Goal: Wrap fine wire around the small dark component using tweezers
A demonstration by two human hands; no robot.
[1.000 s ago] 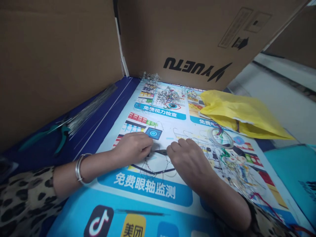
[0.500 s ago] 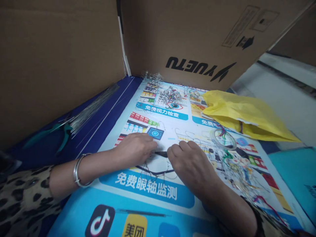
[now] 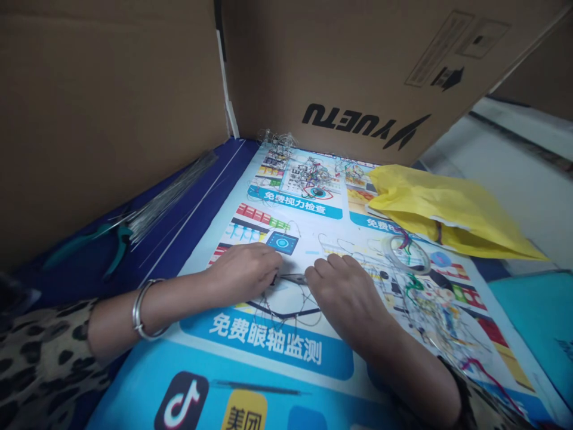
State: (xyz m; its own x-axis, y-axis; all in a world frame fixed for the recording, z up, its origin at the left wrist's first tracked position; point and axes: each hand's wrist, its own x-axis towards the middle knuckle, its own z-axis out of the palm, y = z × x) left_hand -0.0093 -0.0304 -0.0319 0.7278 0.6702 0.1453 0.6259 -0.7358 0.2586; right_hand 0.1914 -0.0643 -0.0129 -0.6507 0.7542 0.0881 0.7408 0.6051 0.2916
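Observation:
In the head view, my right hand [image 3: 342, 292] is closed around a slim pointed metal tool [image 3: 294, 278]. Its narrow tip, like the jaws of small pliers, sticks out toward my left hand [image 3: 250, 272]. The left fingers are pinched at that tip, and what they grip is hidden behind them. Thin bent wires [image 3: 280, 313] hang in loops just below both hands, over the printed sheet [image 3: 308, 239]. Whether those wires are joined to what I hold cannot be made out.
Teal-handled pliers [image 3: 120, 248] lie left beside a bundle of straight wires [image 3: 172, 191]. Tangled coloured wire pieces [image 3: 313, 176] lie farther back. A clear tape roll [image 3: 387, 254] and yellow bag [image 3: 443, 203] are at right. Cardboard walls [image 3: 358, 60] stand behind. Thin dark rods [image 3: 257, 387] lie in front.
The tool between my hands has turned slightly, and its narrow metal tip shows more clearly. My left fingers have shifted a little left. The surrounding things stay put.

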